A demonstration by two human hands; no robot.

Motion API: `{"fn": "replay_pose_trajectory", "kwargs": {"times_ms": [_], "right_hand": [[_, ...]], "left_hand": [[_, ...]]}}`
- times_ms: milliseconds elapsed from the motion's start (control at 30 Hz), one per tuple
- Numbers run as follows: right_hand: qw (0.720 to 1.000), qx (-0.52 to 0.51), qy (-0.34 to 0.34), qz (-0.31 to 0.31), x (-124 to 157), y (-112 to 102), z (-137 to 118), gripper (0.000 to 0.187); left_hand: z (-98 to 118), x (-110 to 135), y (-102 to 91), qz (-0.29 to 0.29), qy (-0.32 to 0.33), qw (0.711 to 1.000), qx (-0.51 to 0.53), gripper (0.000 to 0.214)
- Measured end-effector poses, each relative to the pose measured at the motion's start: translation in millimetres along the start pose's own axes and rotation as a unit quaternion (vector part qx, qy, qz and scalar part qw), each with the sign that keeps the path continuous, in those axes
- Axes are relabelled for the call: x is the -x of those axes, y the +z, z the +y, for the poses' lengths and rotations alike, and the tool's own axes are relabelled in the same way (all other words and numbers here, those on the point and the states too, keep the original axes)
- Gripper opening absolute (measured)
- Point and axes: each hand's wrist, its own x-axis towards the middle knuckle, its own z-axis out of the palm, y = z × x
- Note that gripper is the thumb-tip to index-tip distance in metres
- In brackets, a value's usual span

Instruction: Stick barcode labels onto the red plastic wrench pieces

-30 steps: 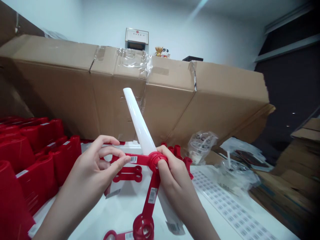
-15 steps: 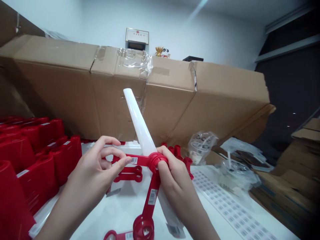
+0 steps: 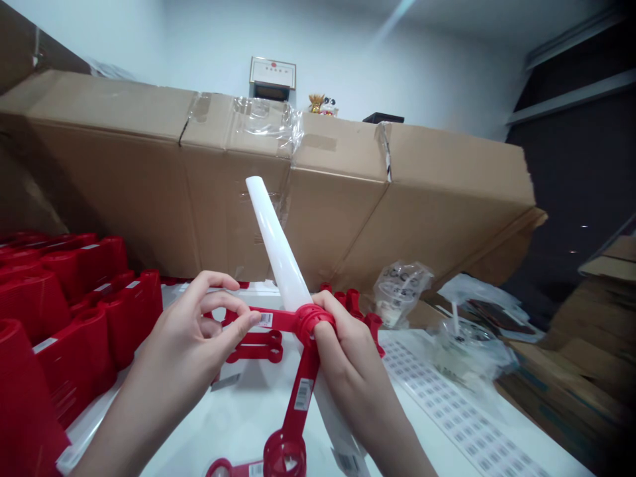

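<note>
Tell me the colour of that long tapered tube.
The tapered tube is plain milky white, best seen in the head view against the cardboard boxes.

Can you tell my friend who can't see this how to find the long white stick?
Start at the big brown cardboard boxes along the back. Below them, find the right hand gripping the red plastic frame at its round ring. The long white plastic rod pokes up through that ring, and it's the only long, smooth white piece among the red parts.
</note>
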Motion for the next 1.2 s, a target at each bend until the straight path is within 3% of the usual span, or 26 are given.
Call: {"fn": "replay_pose_trajectory", "kwargs": {"times_ms": [300,533,800,1033,1200], "right_hand": [[1.000,-0.012,-0.011,0.000,2.1,0.4,-1.5,0.028],[1.000,-0.004,-0.016,0.008,1.1,6.1,-1.1,0.025],[0.999,0.007,-0.007,0.037,-5.4,9.2,11.0,0.025],[0.998,-0.033,-0.037,0.047,-1.8,11.3,8.4,0.023],[0.997,-0.050,-0.023,0.050,-2.8,8.5,8.2,0.023]], "left_hand": [[0.2,0.7,1.9,0.002,0.006,1.000,-0.007,0.036],[-9.5,-13.3,9.5,-0.002,0.020,0.999,-0.035,0.039],[-32.2,-31.9,8.8,0.085,0.054,0.965,-0.242,0.065],[-19.8,-22.4,21.1,-0.025,-0.006,0.998,-0.060,0.068],[-15.4,-20.2,19.0,-0.030,0.001,0.999,0.020,0.056]]}}
